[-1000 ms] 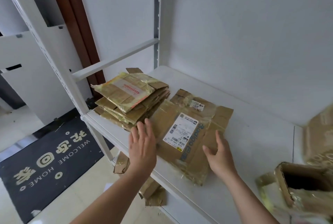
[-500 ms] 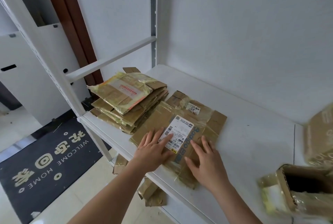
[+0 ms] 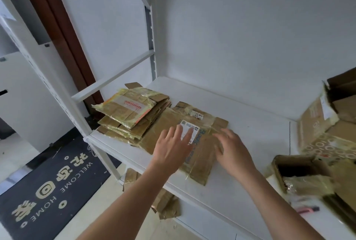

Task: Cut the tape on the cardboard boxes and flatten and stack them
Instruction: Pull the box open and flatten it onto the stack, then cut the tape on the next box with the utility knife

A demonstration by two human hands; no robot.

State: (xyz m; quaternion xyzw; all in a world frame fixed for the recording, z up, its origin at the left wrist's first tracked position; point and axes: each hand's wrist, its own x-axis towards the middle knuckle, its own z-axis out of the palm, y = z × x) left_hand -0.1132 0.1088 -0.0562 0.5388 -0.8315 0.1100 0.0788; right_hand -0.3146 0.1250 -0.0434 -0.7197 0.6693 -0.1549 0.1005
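A flattened cardboard box (image 3: 202, 149) with a white shipping label lies on the white shelf (image 3: 250, 129), its left edge against a stack of flattened boxes (image 3: 131, 112). My left hand (image 3: 173, 147) lies over the flat box with straight fingers, fingertips on the label. My right hand (image 3: 233, 149) is spread over the box's right half, fingers extended. Both hands look slightly blurred. An open, unflattened box (image 3: 300, 174) stands at the right near the shelf's front edge.
Larger opened boxes (image 3: 331, 124) fill the right end of the shelf. A small pink and black tool (image 3: 308, 210) lies near the front right edge. Cardboard scraps (image 3: 165, 203) sit below the shelf. A dark welcome mat (image 3: 48, 185) covers the floor at the left.
Both hands came down from the box's sides onto its top face and now lie further up it. The flat box has settled against the stack.
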